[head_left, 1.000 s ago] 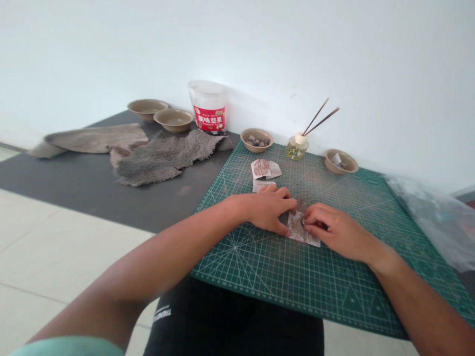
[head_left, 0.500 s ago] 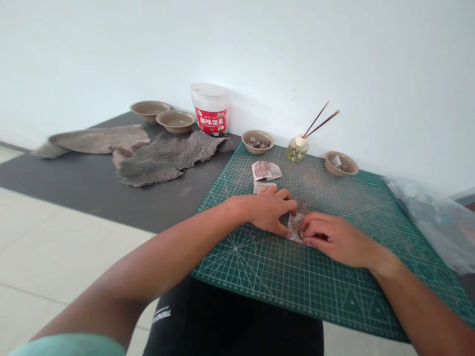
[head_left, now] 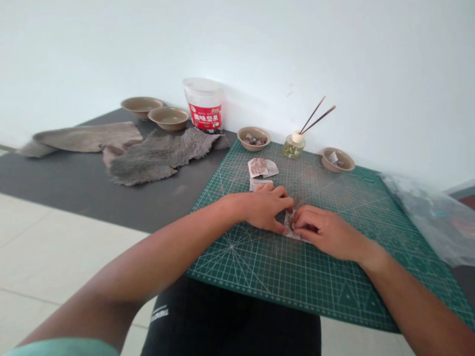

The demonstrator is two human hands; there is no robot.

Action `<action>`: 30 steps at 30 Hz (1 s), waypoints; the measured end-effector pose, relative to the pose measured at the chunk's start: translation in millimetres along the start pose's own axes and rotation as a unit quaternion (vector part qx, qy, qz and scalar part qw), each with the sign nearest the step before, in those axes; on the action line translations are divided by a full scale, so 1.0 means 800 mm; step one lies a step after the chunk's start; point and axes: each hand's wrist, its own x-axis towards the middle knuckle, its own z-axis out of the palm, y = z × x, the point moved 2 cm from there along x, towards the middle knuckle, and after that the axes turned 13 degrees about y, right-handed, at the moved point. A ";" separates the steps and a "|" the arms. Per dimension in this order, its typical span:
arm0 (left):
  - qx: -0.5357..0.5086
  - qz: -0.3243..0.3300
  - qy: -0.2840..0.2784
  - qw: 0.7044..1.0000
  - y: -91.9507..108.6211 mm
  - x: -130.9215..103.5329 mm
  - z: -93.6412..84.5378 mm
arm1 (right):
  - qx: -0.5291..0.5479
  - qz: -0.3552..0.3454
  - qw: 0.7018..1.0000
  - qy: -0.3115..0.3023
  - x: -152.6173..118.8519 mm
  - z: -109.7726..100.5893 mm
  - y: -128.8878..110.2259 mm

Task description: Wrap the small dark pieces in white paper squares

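A small whitish piece of paper with brown smears (head_left: 290,229) lies on the green cutting mat (head_left: 256,272) between my hands. My left hand (head_left: 267,207) rests with fingers spread, its thumb and forefinger pressing the paper's left side. On the paper's right part, my right hand (head_left: 319,228) has its fingers pinched together; whatever they hold is hidden. Just beyond my left hand are more paper pieces, one bearing a reddish-brown print (head_left: 257,168) and a plain one (head_left: 261,184) partly covered by my fingers.
At the mat's back stand a bowl of dark pieces (head_left: 254,148), a reed diffuser (head_left: 294,147) and a bowl with small scraps (head_left: 337,168). Grey cloths (head_left: 148,157), two bowls (head_left: 168,124) and a lidded tub (head_left: 204,106) are left. Clear plastic (head_left: 434,217) lies right.
The view has shifted slightly. My right hand has moved a little left across the paper, closer to my left hand, which keeps its place on the paper.
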 end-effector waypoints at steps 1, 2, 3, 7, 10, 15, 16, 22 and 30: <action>0.001 -0.002 -0.001 1.000 0.000 0.000 0.000 | -0.014 0.018 1.000 0.015 0.002 -0.002 0.003; 0.001 -0.003 -0.001 1.000 0.000 0.000 0.000 | -0.025 0.036 0.999 0.023 0.002 -0.004 0.007; 0.002 -0.003 -0.001 1.000 0.001 0.000 0.000 | -0.028 0.049 0.998 0.024 0.003 -0.006 0.011; 0.007 -0.001 -0.003 1.000 0.002 0.000 0.001 | 0.002 0.018 1.000 -0.022 -0.001 -0.006 0.009; 0.014 0.000 -0.001 1.000 0.002 -0.001 0.001 | -0.013 -0.001 1.000 -0.009 0.000 -0.001 0.004; 0.014 0.003 0.004 1.000 0.004 -0.003 0.000 | -0.049 0.013 0.998 0.028 0.001 0.002 0.007; 0.016 0.005 0.004 1.000 0.005 -0.004 0.000 | -0.041 0.002 0.999 0.013 0.001 0.003 0.007; 0.017 -0.009 0.003 1.000 0.005 -0.003 0.000 | -0.069 0.015 0.996 0.054 0.004 -0.002 0.012; 0.018 -0.002 0.008 1.000 0.004 -0.003 0.001 | -0.021 -0.004 1.000 -0.003 0.001 -0.001 0.001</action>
